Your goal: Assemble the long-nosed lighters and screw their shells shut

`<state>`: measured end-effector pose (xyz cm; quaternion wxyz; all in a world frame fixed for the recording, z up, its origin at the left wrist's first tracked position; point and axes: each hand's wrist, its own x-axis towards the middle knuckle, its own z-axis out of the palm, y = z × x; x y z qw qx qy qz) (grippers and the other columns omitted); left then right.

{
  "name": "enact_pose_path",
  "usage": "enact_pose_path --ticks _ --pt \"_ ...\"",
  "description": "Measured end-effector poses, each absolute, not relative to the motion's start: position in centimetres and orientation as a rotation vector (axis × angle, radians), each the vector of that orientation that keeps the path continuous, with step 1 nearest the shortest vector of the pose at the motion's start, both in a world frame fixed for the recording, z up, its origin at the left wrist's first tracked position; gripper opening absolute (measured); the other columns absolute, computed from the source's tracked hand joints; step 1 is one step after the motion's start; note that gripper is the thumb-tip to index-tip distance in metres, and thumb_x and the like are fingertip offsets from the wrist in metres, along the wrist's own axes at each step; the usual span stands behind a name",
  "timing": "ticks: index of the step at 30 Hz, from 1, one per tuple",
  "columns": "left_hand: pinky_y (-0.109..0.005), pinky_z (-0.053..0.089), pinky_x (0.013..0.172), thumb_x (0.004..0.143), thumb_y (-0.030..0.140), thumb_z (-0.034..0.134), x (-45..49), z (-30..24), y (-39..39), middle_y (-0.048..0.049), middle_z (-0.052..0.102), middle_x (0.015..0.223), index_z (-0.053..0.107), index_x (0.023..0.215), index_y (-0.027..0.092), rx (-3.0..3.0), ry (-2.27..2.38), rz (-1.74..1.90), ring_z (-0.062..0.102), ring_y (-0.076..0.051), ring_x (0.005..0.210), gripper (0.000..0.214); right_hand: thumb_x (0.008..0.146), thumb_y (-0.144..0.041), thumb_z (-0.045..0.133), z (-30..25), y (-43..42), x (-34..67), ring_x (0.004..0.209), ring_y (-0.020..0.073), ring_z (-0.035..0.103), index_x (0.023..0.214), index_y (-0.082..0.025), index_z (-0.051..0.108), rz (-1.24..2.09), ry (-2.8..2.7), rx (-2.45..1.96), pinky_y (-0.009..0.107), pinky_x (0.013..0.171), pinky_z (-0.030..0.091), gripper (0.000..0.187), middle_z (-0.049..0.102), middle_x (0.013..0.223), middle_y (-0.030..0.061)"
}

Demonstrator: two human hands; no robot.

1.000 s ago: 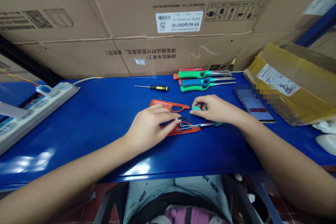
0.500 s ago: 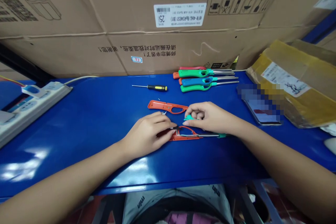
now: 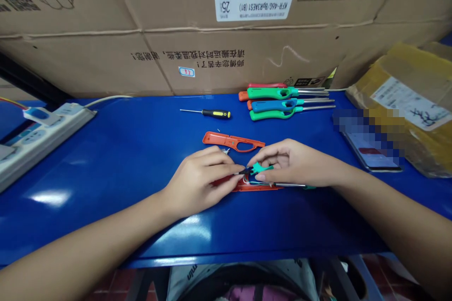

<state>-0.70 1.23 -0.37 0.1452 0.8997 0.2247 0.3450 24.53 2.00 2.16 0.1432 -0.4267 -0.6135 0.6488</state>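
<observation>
My left hand [image 3: 199, 181] pinches a small black wired piece [image 3: 246, 170] between its fingertips. My right hand [image 3: 291, 162] curls around a teal plastic part [image 3: 262, 167], close to that black piece. Under both hands lies an orange lighter shell [image 3: 257, 188] holding thin coloured wires and a metal tube [image 3: 289, 185] with a teal end. My hands hide much of this shell. Just above them rests a second, empty orange shell half [image 3: 233, 141].
Several finished green, blue and orange utility lighters [image 3: 282, 103] and a yellow-black screwdriver [image 3: 215, 114] lie on the blue metal bench [image 3: 106, 164]. A power strip [image 3: 49, 124] sits left; a phone [image 3: 372, 150] and yellow-taped parcel [image 3: 399, 103] sit right. Cardboard boxes [image 3: 247, 42] stand behind.
My hands have drawn closer together, bringing the black piece up to the teal part. The view has also shifted, so the bench items appear further right and lower.
</observation>
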Motion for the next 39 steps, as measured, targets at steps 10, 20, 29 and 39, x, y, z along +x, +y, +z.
enact_pose_path --ticks 10,20,29,39 --pt "-0.032 0.056 0.074 0.088 0.013 0.071 -0.6 -0.1 1.2 -0.0077 0.076 0.089 0.075 0.107 0.012 2.631 0.625 1.036 0.068 -0.016 0.077 0.02 0.076 -0.037 0.081 2.4 2.2 24.8 0.078 0.0133 0.066 0.102 -0.016 0.069 1.969 -1.645 -1.247 0.028 0.075 0.052 0.036 0.071 0.087 0.0022" --pt "-0.031 0.056 0.073 0.09 0.013 0.069 -0.5 -0.1 1.1 -0.0069 0.077 0.09 0.074 0.109 0.014 2.638 0.611 1.024 0.069 -0.016 0.077 0.019 0.076 -0.037 0.08 2.5 2.3 25.1 0.073 0.0137 0.063 0.096 -0.019 0.073 1.891 -1.778 -1.277 0.028 0.067 0.051 0.028 0.071 0.085 0.0024" --pt "-0.03 0.057 0.075 0.094 0.013 0.066 -0.3 0.0 0.7 -0.0054 0.076 0.088 0.072 0.111 0.015 2.628 0.626 1.033 0.069 -0.014 0.076 0.018 0.078 -0.039 0.08 1.9 2.1 24.8 0.084 0.0151 0.069 0.103 -0.017 0.072 1.919 -1.681 -1.203 0.03 0.079 0.055 0.035 0.075 0.094 0.0042" --pt "-0.03 0.057 0.078 0.097 0.01 0.059 0.0 -0.2 0.2 -0.0073 0.075 0.092 0.069 0.124 0.012 2.559 0.638 0.929 0.068 -0.015 0.079 0.029 0.071 -0.031 0.085 1.8 2.2 24.3 0.082 0.0133 0.069 0.096 -0.016 0.068 1.893 -1.593 -1.228 0.028 0.08 0.056 0.034 0.074 0.089 0.0028"
